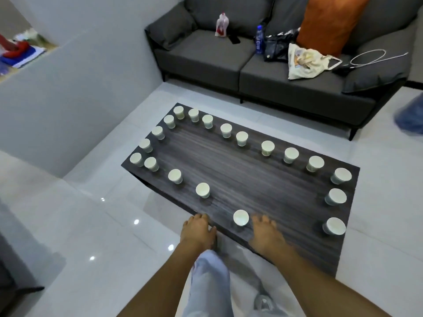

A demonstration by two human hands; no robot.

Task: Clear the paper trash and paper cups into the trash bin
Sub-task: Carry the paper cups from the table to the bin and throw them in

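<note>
Dark wood-grain rectangular worktop (240, 170) mid-frame; white paper cups ring its edges, nearest cup (240, 217) lower centre. Left hand (198, 229), right hand (265, 233) flank it, fingers spread, empty. Grey fabric sofa (263, 65) at top.

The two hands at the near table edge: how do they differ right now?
The left hand rests at the near edge of the dark table, away from any cup. The right hand lies further onto the tabletop, its fingers right beside the nearest paper cup, though contact is unclear. Both are palm down, open and hold nothing.
</note>
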